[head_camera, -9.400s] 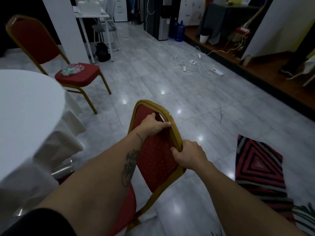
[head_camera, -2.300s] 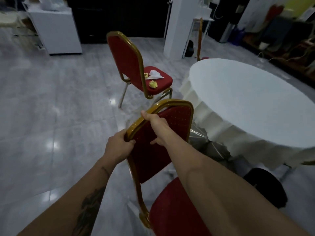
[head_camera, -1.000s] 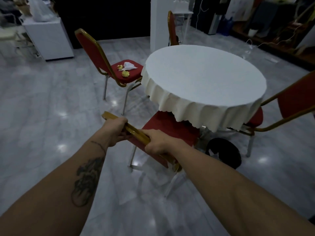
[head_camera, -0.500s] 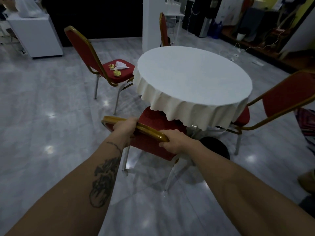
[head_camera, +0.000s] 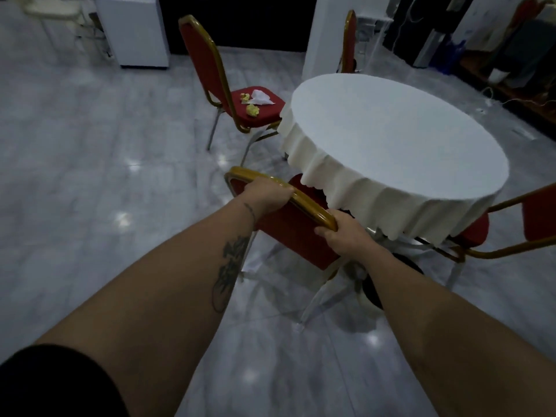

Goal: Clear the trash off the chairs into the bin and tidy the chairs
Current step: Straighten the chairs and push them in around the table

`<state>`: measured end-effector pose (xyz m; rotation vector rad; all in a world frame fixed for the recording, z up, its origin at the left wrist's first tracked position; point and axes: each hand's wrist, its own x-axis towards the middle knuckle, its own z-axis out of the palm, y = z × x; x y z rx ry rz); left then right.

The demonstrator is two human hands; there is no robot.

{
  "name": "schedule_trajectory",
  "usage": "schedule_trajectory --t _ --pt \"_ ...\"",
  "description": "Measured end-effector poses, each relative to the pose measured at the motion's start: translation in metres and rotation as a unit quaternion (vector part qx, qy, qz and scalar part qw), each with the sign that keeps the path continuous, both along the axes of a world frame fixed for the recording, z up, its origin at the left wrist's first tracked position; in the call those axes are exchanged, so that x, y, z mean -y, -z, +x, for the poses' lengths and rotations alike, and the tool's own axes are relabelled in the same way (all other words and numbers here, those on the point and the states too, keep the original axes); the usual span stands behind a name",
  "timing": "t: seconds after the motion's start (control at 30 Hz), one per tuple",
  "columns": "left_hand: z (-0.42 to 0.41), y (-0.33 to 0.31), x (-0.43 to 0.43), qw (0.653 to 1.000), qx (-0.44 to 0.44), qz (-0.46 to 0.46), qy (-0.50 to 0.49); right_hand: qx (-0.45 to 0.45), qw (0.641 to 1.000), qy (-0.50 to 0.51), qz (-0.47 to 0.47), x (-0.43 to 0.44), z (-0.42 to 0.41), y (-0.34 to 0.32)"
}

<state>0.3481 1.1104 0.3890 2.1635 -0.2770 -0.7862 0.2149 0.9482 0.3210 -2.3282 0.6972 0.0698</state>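
Tablecloth overhangs gripped chair; littered chair beyond.

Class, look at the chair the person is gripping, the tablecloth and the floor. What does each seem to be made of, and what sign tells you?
Chair: gold-painted frame, probably metal, glossy highlights; red backrest looks like fabric upholstery.
Tablecloth: white woven cloth, matte, hanging in soft folds.
Floor: polished grey tile, perhaps marble-look, with mirror-like light reflections and seams.

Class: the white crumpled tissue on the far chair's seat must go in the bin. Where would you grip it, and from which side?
Pinch the white tissue at its raised crumpled middle, coming from above. It lies loose on the chair seat, its thin edges flat against the cushion; the backrest blocks the rear.
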Motion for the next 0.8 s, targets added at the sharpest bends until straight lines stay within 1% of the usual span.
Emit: schedule_trajectory --t 0.03,0.1,0.23,0.27,0.3,0.33,0.4,0.43,0.5,0.57,0.63,0.73,0.8 --pt "-0.004 -0.001 -0.004 1.000 0.000 0.010 0.021 0.005 1.000 -0.001 -0.009 0.001 0.002 -0.001" --pt "-0.015 -0.002 -0.017 1.000 0.000 0.012 0.024 0.006 1.000 -0.006 -0.016 0.001 0.006 -0.005" --pt "-0.041 0.005 -0.057 0.999 -0.037 -0.008 -0.007 -0.051 0.999 -0.009 -0.008 -0.008 0.003 -0.017" --pt "-0.047 0.006 -0.067 0.999 -0.042 -0.016 -0.014 -0.048 0.999 -0.009 -0.022 -0.014 0.001 -0.024" --pt "-0.055 0.007 -0.082 0.998 -0.048 -0.025 -0.030 -0.021 0.998 -0.014 -0.055 -0.025 -0.001 -0.031" --pt "-0.060 0.008 -0.092 0.997 -0.052 -0.033 -0.044 0.025 0.994 -0.014 -0.101 -0.037 0.000 -0.038" --pt "-0.075 0.013 -0.120 0.994 -0.058 -0.046 -0.085 0.143 0.974 -0.047 -0.168 -0.077 0.000 -0.051" --pt "-0.084 0.017 -0.134 0.991 -0.064 -0.050 -0.107 0.186 0.964 -0.072 -0.176 -0.100 0.001 -0.056" --pt "-0.102 0.030 -0.169 0.982 -0.078 -0.050 -0.162 0.216 0.956 -0.135 -0.144 -0.150 0.004 -0.058" --pt "-0.122 0.048 -0.206 0.970 -0.096 -0.044 -0.219 0.187 0.959 -0.201 -0.065 -0.197 0.007 -0.047" --pt "-0.143 0.070 -0.246 0.956 -0.116 -0.034 -0.266 0.132 0.952 -0.277 -0.003 -0.240 0.007 -0.028" --pt "-0.181 0.107 -0.311 0.934 -0.157 0.006 -0.320 0.045 0.923 -0.380 0.030 -0.303 0.000 0.009" --pt "-0.208 0.135 -0.356 0.912 -0.187 0.020 -0.365 -0.011 0.899 -0.436 0.034 -0.347 -0.007 0.040"
